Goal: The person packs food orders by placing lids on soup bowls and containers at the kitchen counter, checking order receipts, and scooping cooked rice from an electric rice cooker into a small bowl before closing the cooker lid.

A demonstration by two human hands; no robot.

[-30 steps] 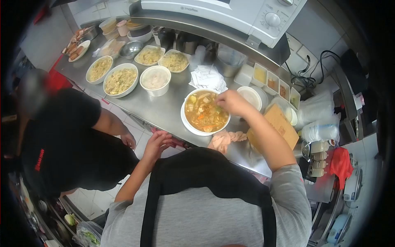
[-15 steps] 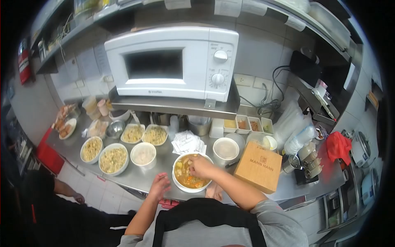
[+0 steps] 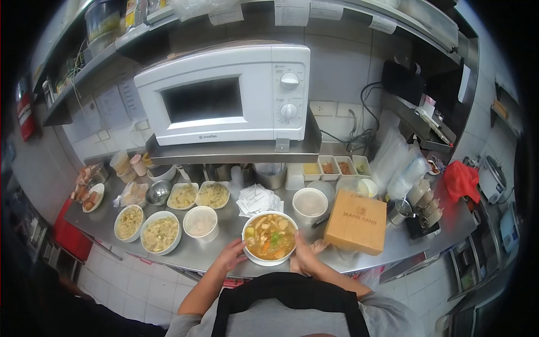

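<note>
A white bowl of orange-brown soup (image 3: 270, 237) with green garnish in its middle stands on a white plate near the counter's front edge. My left hand (image 3: 231, 255) is at the bowl's left rim, its fingers on or just beside the side. On the right side of the bowl, my right hand (image 3: 305, 254) touches the rim and plate with its fingers fairly straight. Both hands frame the bowl, and neither is wrapped round it. Behind the bowl lie white printed slips (image 3: 259, 200). A white tub (image 3: 310, 203) sits behind on the right.
Left of the bowl are a lidded white tub (image 3: 201, 223) and bowls of rice (image 3: 160, 232). A wooden box (image 3: 356, 221) stands at the right. The microwave (image 3: 224, 95) is on a shelf above. Someone in dark clothing (image 3: 73, 306) is at the lower left.
My right hand has left the soup's surface and moved to the bowl's right side. My left hand has come to the left rim. Green garnish now shows on the soup.
</note>
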